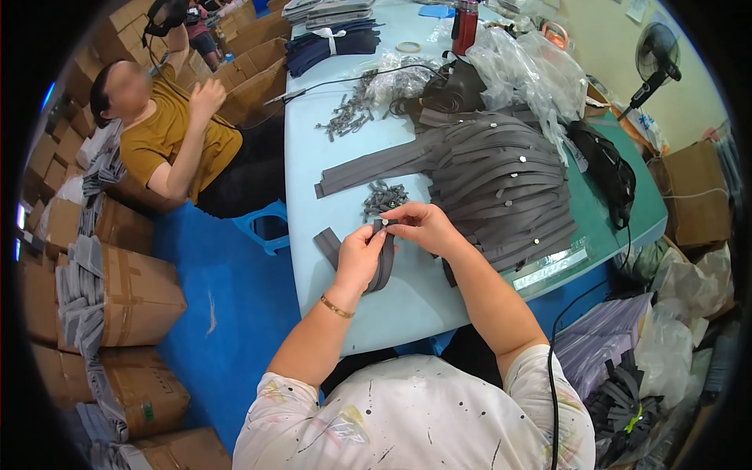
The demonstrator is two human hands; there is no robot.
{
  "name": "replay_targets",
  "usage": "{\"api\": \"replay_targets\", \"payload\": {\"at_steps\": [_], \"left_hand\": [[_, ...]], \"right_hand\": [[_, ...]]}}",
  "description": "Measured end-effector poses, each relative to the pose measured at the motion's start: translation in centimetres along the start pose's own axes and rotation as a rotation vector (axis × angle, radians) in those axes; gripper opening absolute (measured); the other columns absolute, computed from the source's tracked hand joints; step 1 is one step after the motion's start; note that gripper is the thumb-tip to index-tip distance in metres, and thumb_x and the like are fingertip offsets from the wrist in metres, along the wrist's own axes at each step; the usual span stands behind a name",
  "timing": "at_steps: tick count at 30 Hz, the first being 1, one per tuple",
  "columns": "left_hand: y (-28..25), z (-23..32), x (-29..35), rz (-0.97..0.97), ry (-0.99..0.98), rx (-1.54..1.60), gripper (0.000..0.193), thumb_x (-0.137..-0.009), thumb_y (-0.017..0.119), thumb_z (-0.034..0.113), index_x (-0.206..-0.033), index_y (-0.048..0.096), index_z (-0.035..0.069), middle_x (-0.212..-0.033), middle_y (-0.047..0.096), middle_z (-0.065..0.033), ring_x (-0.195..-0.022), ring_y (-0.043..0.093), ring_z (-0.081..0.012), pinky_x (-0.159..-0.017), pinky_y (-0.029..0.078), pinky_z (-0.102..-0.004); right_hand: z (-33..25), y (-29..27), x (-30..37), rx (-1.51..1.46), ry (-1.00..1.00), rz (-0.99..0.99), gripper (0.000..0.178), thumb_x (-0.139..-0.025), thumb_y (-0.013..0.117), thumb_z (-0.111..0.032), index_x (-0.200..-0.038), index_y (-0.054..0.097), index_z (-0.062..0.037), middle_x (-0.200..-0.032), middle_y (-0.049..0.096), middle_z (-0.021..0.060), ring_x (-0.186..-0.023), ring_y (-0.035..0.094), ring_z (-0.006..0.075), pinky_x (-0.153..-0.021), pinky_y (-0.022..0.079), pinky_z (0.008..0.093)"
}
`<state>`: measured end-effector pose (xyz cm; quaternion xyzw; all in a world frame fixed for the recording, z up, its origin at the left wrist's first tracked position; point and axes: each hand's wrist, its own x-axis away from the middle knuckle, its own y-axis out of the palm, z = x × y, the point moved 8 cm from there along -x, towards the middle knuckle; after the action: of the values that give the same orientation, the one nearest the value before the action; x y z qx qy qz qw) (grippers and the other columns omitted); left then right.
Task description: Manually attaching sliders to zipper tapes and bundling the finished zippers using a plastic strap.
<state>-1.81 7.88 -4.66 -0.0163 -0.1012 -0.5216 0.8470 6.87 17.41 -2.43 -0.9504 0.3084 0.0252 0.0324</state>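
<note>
A white short-sleeved T-shirt (423,415) covers the torso, scattered with black specks and thin dark streaks, plus faded yellowish and pinkish patches. The left hand (360,262) wears a narrow gold-toned bracelet (337,307) at its wrist. Black legwear (470,352) shows below the bench's (415,317) near edge. A black cable (554,392) crosses the right sleeve (540,380).

My worktop (415,321), pale blue with green at its right, carries a broad spread of grey strips (501,180), a small heap of grey pieces (384,199), a ruler (552,269), a red bottle (464,30) and a dark bundle (325,53) tied in white.
</note>
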Motion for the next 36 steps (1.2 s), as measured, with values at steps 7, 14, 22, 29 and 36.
{"api": "replay_targets", "payload": {"at_steps": [7,14,22,29,36], "left_hand": [[0.0,0.1,-0.1,-0.008,0.044,-0.091,0.018,-0.091,0.05,0.012,-0.095,0.062,-0.001,-0.076,0.064,-0.0056,-0.066,0.061,-0.0094,-0.056,0.046,-0.0221],[0.1,0.3,0.3,-0.025,0.053,-0.209,0.019,-0.091,0.051,0.012,-0.096,0.061,-0.003,-0.077,0.063,-0.0052,-0.069,0.06,-0.0096,-0.059,0.046,-0.0209],[0.5,0.4,0.4,-0.082,-0.017,-0.177,0.018,-0.092,0.051,0.014,-0.09,0.061,-0.001,-0.075,0.064,-0.0058,-0.065,0.059,-0.0085,-0.056,0.045,-0.0212],[0.6,1.9,0.6,-0.083,0.128,-0.357,0.019,-0.091,0.052,0.015,-0.095,0.061,-0.002,-0.077,0.065,-0.0067,-0.066,0.062,-0.0105,-0.055,0.046,-0.0226],[0.2,1.3,0.2,-0.124,0.049,-0.116,0.018,-0.09,0.054,0.014,-0.094,0.062,-0.001,-0.078,0.064,-0.0051,-0.067,0.06,-0.009,-0.056,0.046,-0.0212]], "right_hand": [[-0.2,-0.5,-0.2,0.074,0.032,0.054,0.018,-0.078,0.068,-0.009,-0.095,0.068,-0.0046,-0.076,0.064,0.0014,-0.067,0.054,0.0057,-0.061,0.046,0.0215],[-1.8,-0.4,0.2,0.335,-0.081,0.049,0.016,-0.073,0.071,-0.012,-0.087,0.07,-0.0048,-0.074,0.064,0.0055,-0.063,0.057,0.0125,-0.059,0.046,0.0255],[-2.3,-0.7,0.5,0.328,-0.153,0.095,0.013,-0.074,0.07,-0.01,-0.086,0.069,-0.0068,-0.074,0.063,0.0032,-0.066,0.055,0.0123,-0.06,0.043,0.025],[-1.2,-0.4,0.3,0.326,-0.052,0.013,0.018,-0.073,0.072,-0.012,-0.088,0.068,-0.0044,-0.076,0.063,0.0031,-0.07,0.056,0.0115,-0.063,0.045,0.0249],[-1.5,-1.2,0.3,0.169,-0.07,0.059,0.019,-0.072,0.072,-0.013,-0.087,0.067,-0.002,-0.078,0.063,0.0029,-0.071,0.055,0.0103,-0.065,0.046,0.0249]]}}
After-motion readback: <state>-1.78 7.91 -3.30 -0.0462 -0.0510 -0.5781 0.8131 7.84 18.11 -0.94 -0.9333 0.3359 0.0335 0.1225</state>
